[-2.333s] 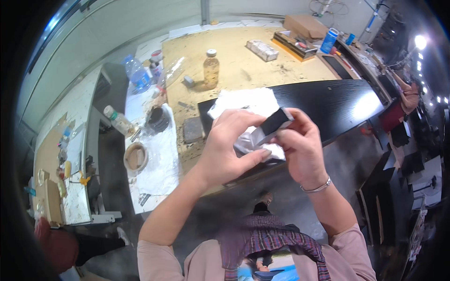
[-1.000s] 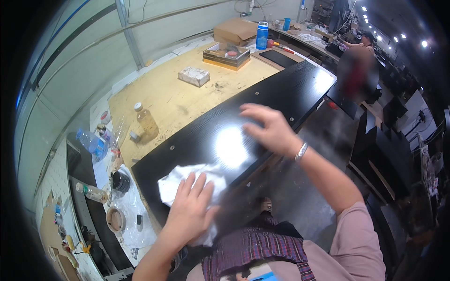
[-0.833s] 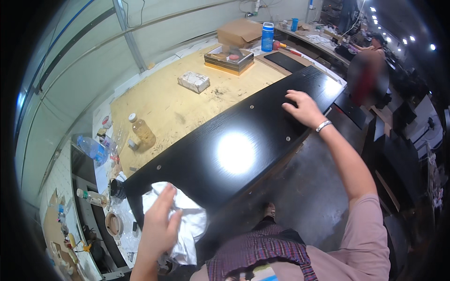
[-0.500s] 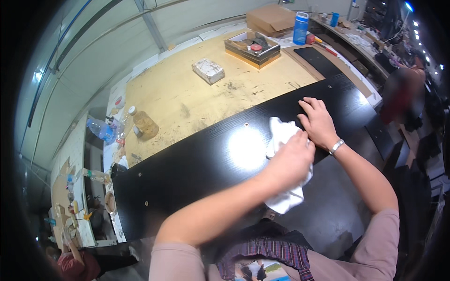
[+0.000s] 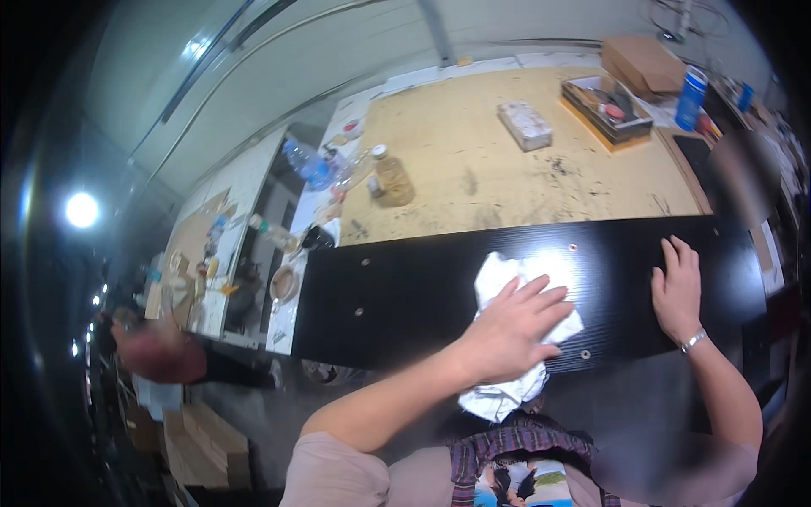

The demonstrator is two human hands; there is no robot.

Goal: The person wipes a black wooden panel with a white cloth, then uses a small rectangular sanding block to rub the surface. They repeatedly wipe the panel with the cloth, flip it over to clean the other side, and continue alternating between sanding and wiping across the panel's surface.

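A long black wood-grain panel (image 5: 439,279) with small metal-rimmed holes lies along the near side of the table. My left hand (image 5: 517,329) rests flat with spread fingers on a crumpled white cloth (image 5: 498,279), pressing it against the panel. Part of the cloth hangs over the panel's near edge, and the palm hides its middle. Further right, my right hand (image 5: 677,291), with a silver band at the wrist, lies on the panel. Its fingers are stretched out and hold nothing.
Behind the panel is a stained yellowish board (image 5: 456,127) with a whitish block (image 5: 525,125) and an open box (image 5: 606,110). A blue bottle (image 5: 691,100) stands at the far right. At left are a bottle of amber liquid (image 5: 393,179), a tape roll (image 5: 283,285) and another person (image 5: 160,351).
The view has swung left. My left hand has moved the cloth leftward along the panel, away from my right hand, and its fingers have gone from curled to spread.
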